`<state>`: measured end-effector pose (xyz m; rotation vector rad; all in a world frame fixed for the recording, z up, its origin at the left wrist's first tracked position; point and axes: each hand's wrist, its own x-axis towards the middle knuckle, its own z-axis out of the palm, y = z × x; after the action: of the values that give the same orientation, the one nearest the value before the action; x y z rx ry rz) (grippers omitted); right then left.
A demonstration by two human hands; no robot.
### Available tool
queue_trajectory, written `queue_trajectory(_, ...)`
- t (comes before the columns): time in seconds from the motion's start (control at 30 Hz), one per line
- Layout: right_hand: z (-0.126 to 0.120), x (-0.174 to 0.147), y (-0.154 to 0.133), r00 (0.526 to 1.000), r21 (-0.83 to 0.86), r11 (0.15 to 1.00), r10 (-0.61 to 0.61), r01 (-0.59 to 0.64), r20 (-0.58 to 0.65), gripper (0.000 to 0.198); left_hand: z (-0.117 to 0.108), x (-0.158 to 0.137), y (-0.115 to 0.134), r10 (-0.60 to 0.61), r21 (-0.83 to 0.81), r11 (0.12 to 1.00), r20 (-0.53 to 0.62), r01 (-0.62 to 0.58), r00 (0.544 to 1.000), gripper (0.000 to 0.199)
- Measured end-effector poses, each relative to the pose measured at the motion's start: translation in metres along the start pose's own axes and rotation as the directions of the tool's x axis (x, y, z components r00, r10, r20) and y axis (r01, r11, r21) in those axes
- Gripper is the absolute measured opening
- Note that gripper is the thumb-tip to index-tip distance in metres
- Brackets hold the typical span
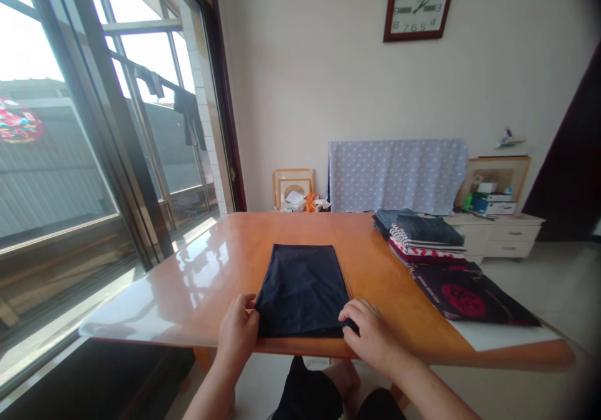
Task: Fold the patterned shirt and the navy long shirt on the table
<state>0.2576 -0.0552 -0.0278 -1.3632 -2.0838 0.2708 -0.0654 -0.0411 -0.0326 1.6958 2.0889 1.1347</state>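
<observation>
A dark navy folded garment (303,288) lies flat near the front edge of the wooden table (375,288). Its exact kind cannot be made out. My left hand (238,327) pinches its left edge close to the near corner. On the other side, my right hand (367,329) grips the near right corner, with a bit of dark cloth showing between thumb and fingers. The cloth narrows a little toward its far edge and has faint creases.
Folded clothes (425,238) are stacked at the table's right, beside a dark printed bag (469,295) on a white sheet (509,338). Behind stand a cloth-draped object (394,176) and a white cabinet (509,235). A glass door (154,94) is at left.
</observation>
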Motion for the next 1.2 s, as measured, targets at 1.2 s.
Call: queue_trajectory(1.2, -0.013, 0.026, 0.03, 0.994, 0.058, 0.998, 0.011, -0.017, 0.113, 0.021, 0.007, 0.027, 0.034, 0.302, 0.333, 0.856, 0.297, -0.395, 0.906, 0.028)
